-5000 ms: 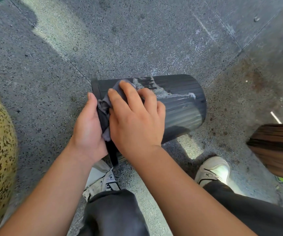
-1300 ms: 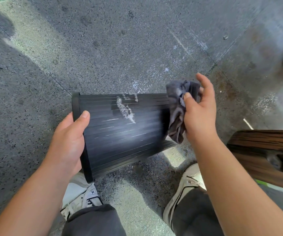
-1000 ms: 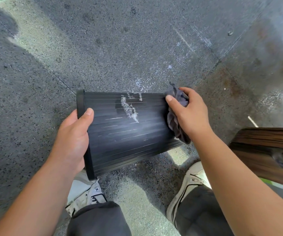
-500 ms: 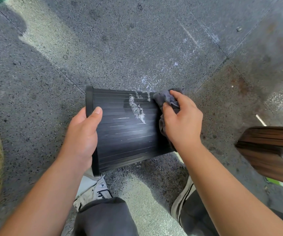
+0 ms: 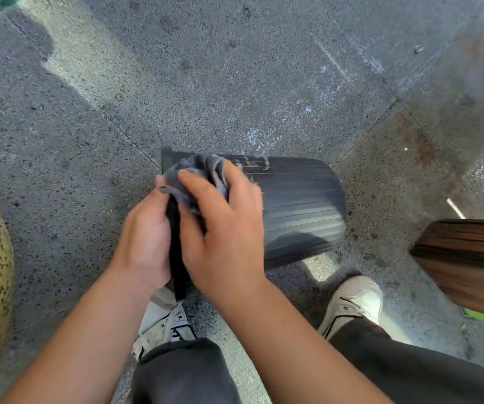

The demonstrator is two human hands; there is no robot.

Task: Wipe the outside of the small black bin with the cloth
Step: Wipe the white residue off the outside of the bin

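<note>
Small black bin (image 5: 299,205) lies on its side on the floor (image 5: 235,83), tapered end away from both grips. Left hand (image 5: 144,240) clasps the rim; right hand (image 5: 223,228) holds the bunched cloth (image 5: 197,173) against the ribbed wall. Likely light, stiff plastic, prone to roll; rim gives firmest hold.

Small black bin (image 5: 299,211) is lying on its side on the speckled floor (image 5: 235,83), ribbed all over, white smears near its top edge. I see the crumpled grey cloth (image 5: 203,173) bunched against its rim end.
</note>
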